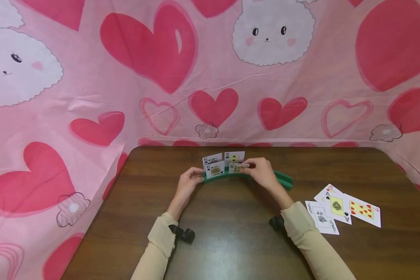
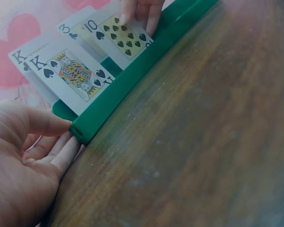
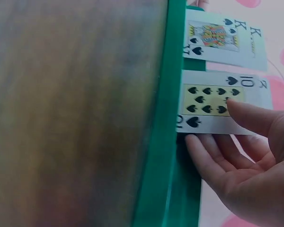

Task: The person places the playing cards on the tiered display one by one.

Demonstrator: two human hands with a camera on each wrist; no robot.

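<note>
A curved green card holder (image 1: 284, 180) stands near the back of the table with playing cards upright in it. My left hand (image 1: 189, 181) grips its left end between thumb and fingers. Close to that hand, a king of spades (image 2: 70, 75) stands in front of a king of clubs (image 2: 20, 58). Farther right, the ten of spades (image 3: 210, 100) rests in the front slot, before a three of clubs (image 1: 235, 156). My right hand (image 1: 264, 175) pinches the ten by its right side, thumb on its face, other fingers by its edge and partly hidden.
Loose face-up cards overlap on the wooden table (image 1: 224, 241) to the right: a joker (image 1: 321, 218), an ace of spades (image 1: 336, 206), a red five (image 1: 330, 189) and a seven of hearts (image 1: 365, 210). A pink heart-print cloth (image 1: 126, 93) hangs behind and at the left.
</note>
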